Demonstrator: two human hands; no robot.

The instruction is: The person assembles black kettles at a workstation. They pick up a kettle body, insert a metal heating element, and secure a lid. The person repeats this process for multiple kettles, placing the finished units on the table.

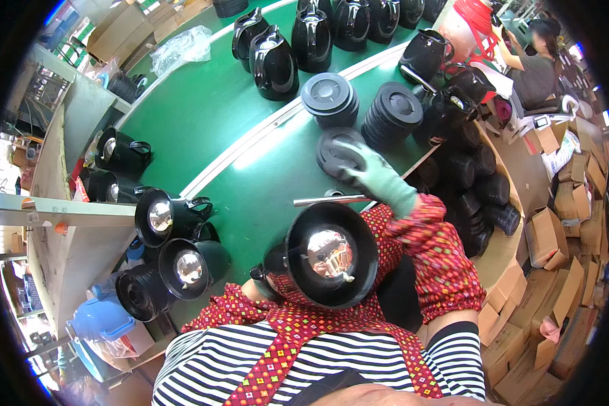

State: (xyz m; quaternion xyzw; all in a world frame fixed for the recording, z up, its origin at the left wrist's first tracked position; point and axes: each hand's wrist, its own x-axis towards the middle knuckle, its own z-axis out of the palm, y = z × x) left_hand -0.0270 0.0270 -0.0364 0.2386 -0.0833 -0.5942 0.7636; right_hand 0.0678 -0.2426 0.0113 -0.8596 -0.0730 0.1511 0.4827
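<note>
1. The step in hand looks like reaching for a disc [327, 157] on the green desk [230, 162], just before 2 stacks [392, 115] of similar discs.
2. The right hand [377, 177], gloved, is over the disc with fingers spread loosely, not clenched.
3. The jug [367, 254] is close to the person's chest, its mouth tilted up; the left hand [269, 289] is at its side. I cannot tell whether those fingers grasp it.
4. The next move seems to call for closing the right fingers around the disc's rim, keeping the jug steady.
5. Motion blurs the right fingers; the jug hides most of the left hand; the upper jugs are cut off.
</note>
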